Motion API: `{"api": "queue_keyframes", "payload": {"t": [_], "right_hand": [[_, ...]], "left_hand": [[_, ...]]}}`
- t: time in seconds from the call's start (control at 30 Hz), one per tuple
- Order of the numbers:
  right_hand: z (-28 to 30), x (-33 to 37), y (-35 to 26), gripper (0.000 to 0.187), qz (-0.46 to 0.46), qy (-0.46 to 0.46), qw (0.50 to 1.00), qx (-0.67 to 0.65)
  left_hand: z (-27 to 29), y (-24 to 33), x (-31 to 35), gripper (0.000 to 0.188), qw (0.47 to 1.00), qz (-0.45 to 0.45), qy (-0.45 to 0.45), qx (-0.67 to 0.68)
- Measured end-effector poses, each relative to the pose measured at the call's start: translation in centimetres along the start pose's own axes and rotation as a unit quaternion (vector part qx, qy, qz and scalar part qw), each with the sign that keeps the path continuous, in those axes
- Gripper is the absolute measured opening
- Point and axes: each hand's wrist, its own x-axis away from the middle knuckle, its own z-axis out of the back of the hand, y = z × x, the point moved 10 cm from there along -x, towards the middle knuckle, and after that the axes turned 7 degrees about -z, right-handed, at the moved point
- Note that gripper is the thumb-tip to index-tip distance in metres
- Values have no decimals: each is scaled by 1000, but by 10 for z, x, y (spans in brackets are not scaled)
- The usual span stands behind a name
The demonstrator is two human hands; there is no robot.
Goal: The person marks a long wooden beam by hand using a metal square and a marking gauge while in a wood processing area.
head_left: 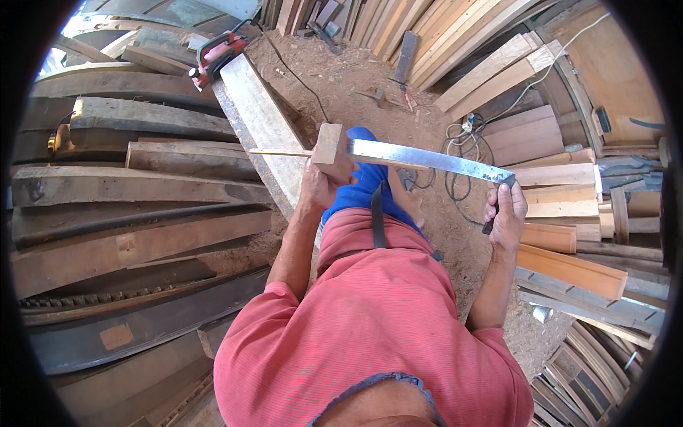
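Observation:
My left hand (317, 186) is closed around a short, squared wooden block (333, 151), with the fingers partly hidden. From the block's right side a long, flat steel blade (427, 158) runs across to my right hand (508, 212). That hand grips the dark handle at the blade's right end; no teeth can be made out, so the exact kind of tool is unclear. A thin wooden strip (279, 151) sticks out left of the block, and a pale edge shows below the blade on the other side. Where block and blade meet is partly hidden.
Left of me lie long, heavy boards (142, 185). A plank (262, 117) on a bench carries a red corded power tool (217, 57). Tangled cords (466, 146) lie on the dusty floor (341, 71). Timber (455, 39) leans at the back; more wood (562, 206) is stacked right.

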Motion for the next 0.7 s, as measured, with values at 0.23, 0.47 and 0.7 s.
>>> {"api": "queue_keyframes", "payload": {"t": [0.23,0.47,0.7], "right_hand": [[-1,-6,7,20,5,-18,1000,-4],[0,-5,9,19,-1,-13,1000,5],[0,-7,15,19,-8,-15,1000,6]], "left_hand": [[-4,6,0,61,999,23,30,-13],[6,2,0,57,998,25,45,-35],[14,-6,3,56,996,43,70,-30]]}}
